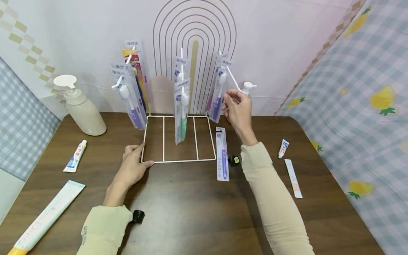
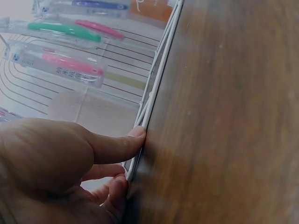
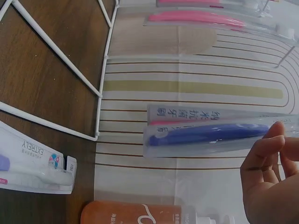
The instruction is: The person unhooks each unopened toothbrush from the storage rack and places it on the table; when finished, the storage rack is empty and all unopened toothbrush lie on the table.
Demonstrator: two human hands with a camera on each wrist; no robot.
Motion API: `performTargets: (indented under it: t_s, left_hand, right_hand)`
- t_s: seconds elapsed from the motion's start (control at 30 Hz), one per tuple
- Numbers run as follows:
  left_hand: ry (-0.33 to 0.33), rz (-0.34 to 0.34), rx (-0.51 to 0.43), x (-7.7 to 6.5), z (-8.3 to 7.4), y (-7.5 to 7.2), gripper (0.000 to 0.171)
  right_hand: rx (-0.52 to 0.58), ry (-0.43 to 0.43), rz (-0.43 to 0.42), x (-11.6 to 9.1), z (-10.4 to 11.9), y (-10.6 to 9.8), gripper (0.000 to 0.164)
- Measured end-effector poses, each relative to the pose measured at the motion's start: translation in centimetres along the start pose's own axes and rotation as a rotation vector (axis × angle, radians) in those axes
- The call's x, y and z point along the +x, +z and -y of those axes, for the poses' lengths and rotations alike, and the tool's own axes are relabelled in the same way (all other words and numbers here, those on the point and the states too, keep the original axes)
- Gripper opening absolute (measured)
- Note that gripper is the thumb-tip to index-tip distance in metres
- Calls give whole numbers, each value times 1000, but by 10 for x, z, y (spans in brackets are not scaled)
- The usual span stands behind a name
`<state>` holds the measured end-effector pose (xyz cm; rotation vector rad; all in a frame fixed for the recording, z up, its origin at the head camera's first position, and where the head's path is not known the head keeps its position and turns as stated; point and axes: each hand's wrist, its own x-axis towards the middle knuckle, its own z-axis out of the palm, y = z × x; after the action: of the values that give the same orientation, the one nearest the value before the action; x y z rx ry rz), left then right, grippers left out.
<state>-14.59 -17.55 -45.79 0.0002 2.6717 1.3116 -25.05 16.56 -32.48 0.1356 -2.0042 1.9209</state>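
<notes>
A white wire display rack (image 1: 180, 162) stands on the wooden table, with packaged toothbrushes hanging from its hooks in several groups. My left hand (image 1: 130, 170) grips its front left corner, thumb on the front bar (image 2: 148, 109) and fingers at the side. My right hand (image 1: 239, 108) is at the right-hand hook, its tip (image 1: 236, 81) running to the knuckles. Thumb and forefinger pinch the edge of a packaged toothbrush (image 1: 217, 95) hanging there; its blue handle (image 3: 210, 134) shows in the right wrist view. Another packaged toothbrush (image 1: 222, 156) lies flat beside the rack's right side.
A beige pump bottle (image 1: 86, 113) stands at the back left. Toothpaste tubes, one small (image 1: 75, 157) and one large (image 1: 47, 216), lie on the left. On the right are a tiny tube (image 1: 283, 148) and a slim sachet (image 1: 293, 179). An orange pump bottle (image 3: 131, 213) stands behind my right hand.
</notes>
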Motion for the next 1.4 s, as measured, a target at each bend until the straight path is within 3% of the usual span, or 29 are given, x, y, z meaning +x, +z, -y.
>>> performTargets:
  t_s: [0.27,0.53,0.67,0.9,1.0,1.17,1.4]
  left_hand:
    - [4,-6,-5,-2,4,1,87]
    - [23,-14,10,1,8,1,86]
    - [27,-12,9,0,6,0,86]
    - [-3,17,1,-10,-15,-6,87]
    - [-11,23,-3,-10,-14,-6,86]
    - [14,13,-10,-4,-1,-2,87]
    - [29,7,-18,2,4,1,87]
  right_hand:
    - [67,-10,-65,-6,5,-8,8]
    - [-19,27,-71,-28,-7,-34,10]
    - [-104,123,-41,-45,-24,-53,13]
    - [-236,409,20,-74,-50,-76,23]
    - [-291,497,36,-79,-58,-80,28]
    - [-344,594,66,-81,-68,-87,32]
    - [-296,658,113,-78,-77,-91,33]
